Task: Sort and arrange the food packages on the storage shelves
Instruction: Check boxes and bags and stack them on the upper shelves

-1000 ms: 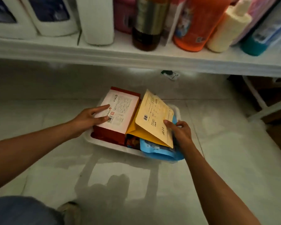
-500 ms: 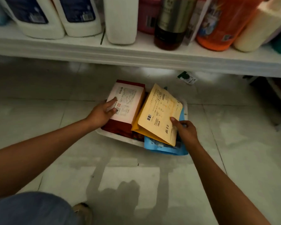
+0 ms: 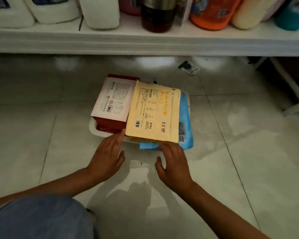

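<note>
Overhead, well beyond my fingers, runs the white shelf [image 3: 145, 40], its bottles and jugs crowding the edge, which I take to be why these packets wait on the floor [image 3: 41, 135] below it. Just ahead of both hands sits the white tray [image 3: 93, 125], kept low on the tiles so I can square everything up in one go. Inside it, the red box [image 3: 116, 99] lies label-up beyond my left hand [image 3: 107, 158]. The yellow packet [image 3: 154, 112] lies flat and overlaps the box's near corner. Under it, the blue pouch [image 3: 186, 118] sticks out past the tray's near rim, by my right hand [image 3: 173, 163].

Both hands are spread flat, palms down, gripping nothing. My left fingers [image 3: 118, 137] touch the tray's near edge beside the yellow packet; my right fingers [image 3: 164, 146] rest on the blue pouch's near edge. I'd say I'm steadying the stack, or readying to slide the tray under the shelf.
</note>
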{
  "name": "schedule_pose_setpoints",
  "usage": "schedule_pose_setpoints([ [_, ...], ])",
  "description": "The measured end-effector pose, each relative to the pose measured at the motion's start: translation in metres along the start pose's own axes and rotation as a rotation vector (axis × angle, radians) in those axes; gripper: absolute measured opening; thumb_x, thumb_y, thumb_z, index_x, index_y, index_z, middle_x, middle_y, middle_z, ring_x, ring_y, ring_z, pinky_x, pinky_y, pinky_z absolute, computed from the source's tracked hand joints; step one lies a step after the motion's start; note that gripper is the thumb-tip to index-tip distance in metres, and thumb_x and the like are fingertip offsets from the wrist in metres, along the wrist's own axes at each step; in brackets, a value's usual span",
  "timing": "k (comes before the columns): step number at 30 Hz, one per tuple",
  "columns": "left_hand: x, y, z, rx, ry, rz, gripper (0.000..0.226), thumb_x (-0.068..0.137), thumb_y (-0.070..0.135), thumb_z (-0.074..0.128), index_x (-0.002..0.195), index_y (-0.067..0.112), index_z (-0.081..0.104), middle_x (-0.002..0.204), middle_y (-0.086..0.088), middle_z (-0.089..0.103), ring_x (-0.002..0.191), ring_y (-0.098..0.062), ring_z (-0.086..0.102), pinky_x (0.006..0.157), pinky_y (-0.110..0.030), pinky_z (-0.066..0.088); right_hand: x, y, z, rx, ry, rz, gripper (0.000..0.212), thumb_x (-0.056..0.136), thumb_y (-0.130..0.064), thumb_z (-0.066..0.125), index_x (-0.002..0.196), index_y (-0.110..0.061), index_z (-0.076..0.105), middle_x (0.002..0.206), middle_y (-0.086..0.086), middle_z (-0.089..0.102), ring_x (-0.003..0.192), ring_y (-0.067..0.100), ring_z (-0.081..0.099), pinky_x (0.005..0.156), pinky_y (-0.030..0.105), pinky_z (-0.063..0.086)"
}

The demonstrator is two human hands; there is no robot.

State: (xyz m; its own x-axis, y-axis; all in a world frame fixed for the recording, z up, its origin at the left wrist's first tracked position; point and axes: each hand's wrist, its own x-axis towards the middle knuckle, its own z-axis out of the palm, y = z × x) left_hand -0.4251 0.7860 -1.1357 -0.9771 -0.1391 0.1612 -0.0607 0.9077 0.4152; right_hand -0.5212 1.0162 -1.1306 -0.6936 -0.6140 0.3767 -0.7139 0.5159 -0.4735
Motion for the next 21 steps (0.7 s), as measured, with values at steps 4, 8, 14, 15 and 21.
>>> schedule_pose_setpoints([
  [4,-0.005,-0.017,0.006,0.094,-0.067,0.028,0.077,0.080,0.007,0.073,0.148,0.005,0.036,0.139,-0.019,0.053,0.128,-0.036,0.052,0.110,-0.048,0.037,-0.010,-0.009,0.026,-0.097,-0.111,-0.047,0.053,0.076,-0.012,0.077,0.125,-0.013,0.058,0.123,0.009,0.061,0.116,0.023,0.053,0.103,0.043,0.050],
  [8,-0.004,-0.028,0.010,0.267,-0.220,0.058,0.089,0.071,0.009,0.078,0.150,0.009,0.037,0.148,-0.017,0.045,0.139,-0.037,0.041,0.112,-0.058,0.033,-0.015,0.000,0.044,-0.293,-0.253,-0.070,0.074,0.075,-0.016,0.074,0.144,-0.009,0.050,0.147,0.014,0.051,0.134,0.032,0.046,0.117,0.048,0.031],
  [14,0.011,-0.029,0.026,0.517,-0.370,0.077,0.106,0.059,0.017,0.085,0.147,0.004,0.028,0.146,-0.024,0.047,0.136,-0.046,0.043,0.110,-0.064,0.031,0.004,0.020,0.064,-0.383,-0.289,-0.018,0.089,0.067,-0.011,0.071,0.151,-0.008,0.042,0.154,0.014,0.043,0.138,0.038,0.043,0.120,0.050,0.021],
  [15,0.018,-0.031,0.029,0.551,-0.392,0.067,0.107,0.058,0.017,0.085,0.147,0.004,0.028,0.145,-0.024,0.048,0.135,-0.046,0.044,0.107,-0.065,0.035,0.011,0.024,0.067,-0.369,-0.283,-0.013,0.089,0.067,-0.010,0.070,0.151,-0.007,0.042,0.154,0.015,0.043,0.139,0.039,0.042,0.121,0.051,0.021],
  [21,0.085,-0.029,0.028,0.589,-0.434,0.034,0.090,0.090,0.028,0.056,0.158,0.009,0.000,0.164,-0.018,0.006,0.150,-0.041,0.006,0.118,-0.059,0.007,0.067,0.063,0.068,-0.286,-0.300,-0.005,0.093,0.065,-0.010,0.064,0.154,-0.006,0.037,0.158,0.014,0.038,0.146,0.039,0.032,0.125,0.051,0.017],
])
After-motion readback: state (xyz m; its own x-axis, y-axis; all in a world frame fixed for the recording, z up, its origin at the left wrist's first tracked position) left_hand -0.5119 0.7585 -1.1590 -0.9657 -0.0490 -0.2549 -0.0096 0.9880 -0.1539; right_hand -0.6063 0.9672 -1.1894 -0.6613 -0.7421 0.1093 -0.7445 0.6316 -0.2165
